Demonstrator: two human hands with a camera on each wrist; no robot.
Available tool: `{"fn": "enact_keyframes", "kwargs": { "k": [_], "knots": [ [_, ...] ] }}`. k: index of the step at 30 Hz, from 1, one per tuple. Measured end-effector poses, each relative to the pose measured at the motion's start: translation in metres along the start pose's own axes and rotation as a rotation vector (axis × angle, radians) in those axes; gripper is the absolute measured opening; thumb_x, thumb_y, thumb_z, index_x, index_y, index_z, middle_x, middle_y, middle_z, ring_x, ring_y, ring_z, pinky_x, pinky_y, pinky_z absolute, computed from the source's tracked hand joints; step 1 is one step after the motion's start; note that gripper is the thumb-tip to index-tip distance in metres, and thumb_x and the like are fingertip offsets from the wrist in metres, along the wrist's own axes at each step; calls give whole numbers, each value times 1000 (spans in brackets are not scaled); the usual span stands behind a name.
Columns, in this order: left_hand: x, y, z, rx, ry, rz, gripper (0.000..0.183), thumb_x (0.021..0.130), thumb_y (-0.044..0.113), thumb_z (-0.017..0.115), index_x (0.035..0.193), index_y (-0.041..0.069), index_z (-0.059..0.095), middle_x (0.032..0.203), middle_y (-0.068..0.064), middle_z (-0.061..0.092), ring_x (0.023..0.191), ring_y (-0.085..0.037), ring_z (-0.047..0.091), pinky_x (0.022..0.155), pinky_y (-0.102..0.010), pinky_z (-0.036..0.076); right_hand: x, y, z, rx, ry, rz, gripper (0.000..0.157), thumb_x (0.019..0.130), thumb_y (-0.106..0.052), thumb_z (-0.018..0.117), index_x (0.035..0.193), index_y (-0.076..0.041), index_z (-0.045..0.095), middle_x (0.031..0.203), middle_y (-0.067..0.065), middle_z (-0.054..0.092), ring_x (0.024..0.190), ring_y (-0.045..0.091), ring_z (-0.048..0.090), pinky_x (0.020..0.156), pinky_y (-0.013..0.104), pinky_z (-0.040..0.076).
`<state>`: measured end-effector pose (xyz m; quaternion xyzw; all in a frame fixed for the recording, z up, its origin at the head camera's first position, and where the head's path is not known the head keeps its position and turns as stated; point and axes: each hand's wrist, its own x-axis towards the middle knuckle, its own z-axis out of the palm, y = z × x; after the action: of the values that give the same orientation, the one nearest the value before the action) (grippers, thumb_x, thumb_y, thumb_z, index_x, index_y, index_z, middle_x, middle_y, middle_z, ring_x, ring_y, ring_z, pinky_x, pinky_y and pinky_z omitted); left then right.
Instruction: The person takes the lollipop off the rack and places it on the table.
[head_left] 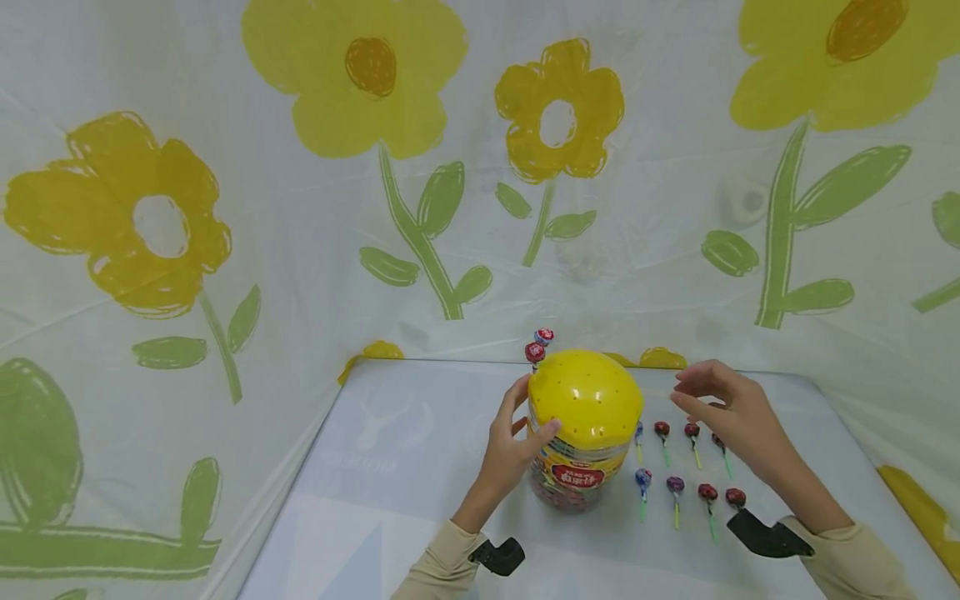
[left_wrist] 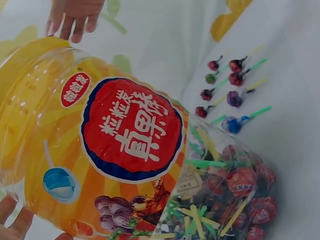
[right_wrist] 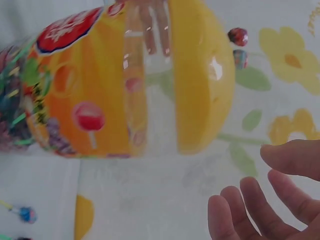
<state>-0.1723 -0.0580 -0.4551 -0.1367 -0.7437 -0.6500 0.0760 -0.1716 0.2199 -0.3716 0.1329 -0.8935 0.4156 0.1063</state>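
A clear plastic candy jar with a yellow domed lid stands on the table, wrapped in an orange and red label. Lollipops with green and yellow sticks fill its lower part in the left wrist view. My left hand grips the jar from the left near the neck, thumb against the lid's edge. Apart from the lid, to its right, my right hand hovers over some lollipops with fingers loosely bent and nothing in them. The right wrist view shows its fingers spread beside the lid.
Wrapped lollipops lie in two rows on the white table, right of the jar. Two more lollipop heads show behind the jar's lid. A flower-printed curtain hangs behind the table and along its sides.
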Motion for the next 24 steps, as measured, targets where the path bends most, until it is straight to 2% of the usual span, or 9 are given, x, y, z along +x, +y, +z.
{"fn": "enact_keyframes", "kwargs": {
  "k": [3, 7, 11, 18, 24],
  "knots": [
    [-1, 7, -2, -1, -11, -14, 64, 80, 37, 59, 135, 29, 28, 136, 11, 31, 122, -13, 29, 91, -47, 35, 8, -10, 2, 55, -9, -27, 24, 82, -25, 61, 101, -12, 53, 92, 3, 59, 74, 12, 56, 59, 24, 51],
    [-3, 25, -4, -27, -22, -20, 65, 80, 32, 59, 135, 19, 28, 136, 4, 33, 122, -19, 30, 89, -51, 33, 19, -21, 7, 122, -16, -76, 22, 81, -23, 62, 99, -12, 55, 92, 2, 58, 75, 12, 56, 59, 25, 51],
    [-5, 38, -4, -42, -20, -24, 65, 79, 31, 60, 134, 15, 29, 134, 0, 34, 121, -21, 30, 89, -53, 33, 29, -31, 14, 154, -20, -98, 23, 80, -21, 63, 99, -12, 54, 92, 2, 58, 76, 13, 56, 60, 23, 51],
    [-4, 42, -2, -25, -5, -41, 64, 79, 31, 61, 134, 15, 30, 133, 1, 36, 119, -20, 32, 88, -52, 34, 46, -47, 24, 151, -54, -87, 29, 79, -27, 64, 102, -11, 54, 97, 8, 59, 85, 17, 54, 69, 20, 48],
    [-4, 46, -1, -13, 11, -67, 64, 79, 31, 61, 133, 17, 31, 132, 2, 36, 119, -19, 32, 89, -51, 34, 61, -58, 32, 178, -89, -82, 30, 78, -26, 65, 102, -13, 54, 98, 3, 58, 88, 16, 54, 74, 30, 48]
  ]
}}
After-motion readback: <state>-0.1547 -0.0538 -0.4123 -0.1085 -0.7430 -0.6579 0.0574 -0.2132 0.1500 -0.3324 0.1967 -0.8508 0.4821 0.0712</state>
